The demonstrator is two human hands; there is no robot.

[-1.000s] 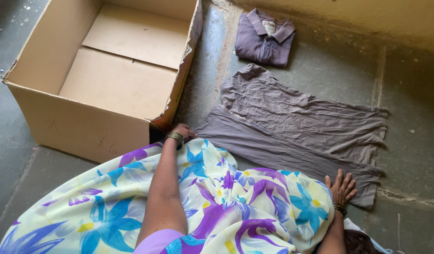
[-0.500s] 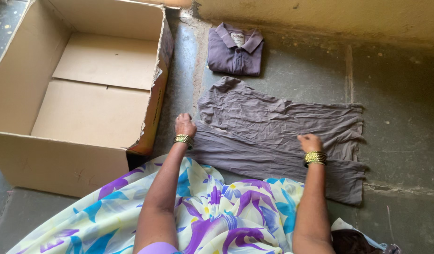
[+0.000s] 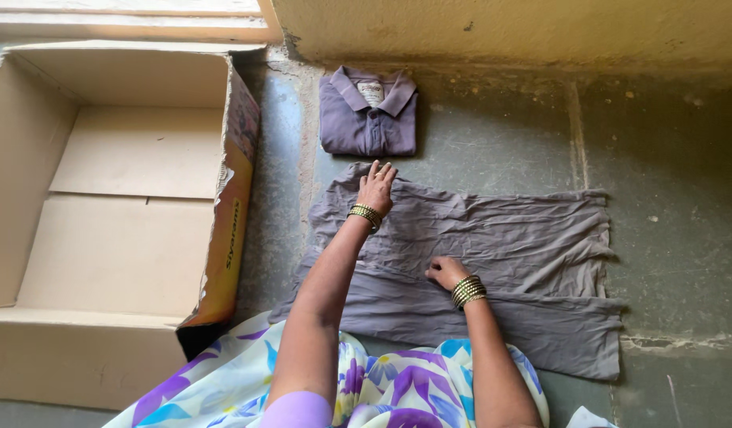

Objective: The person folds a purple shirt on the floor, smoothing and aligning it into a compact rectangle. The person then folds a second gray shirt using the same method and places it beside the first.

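Now both hands flat on grey garment (image 3: 501,238): left hand (image 3: 377,189), right hand (image 3: 445,272).

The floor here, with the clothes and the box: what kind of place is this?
Probably a home, or a yard beside one. The floor is bare stone slabs against a rough plastered wall. A grey garment lies spread flat on it, near a folded shirt and an open cardboard box.
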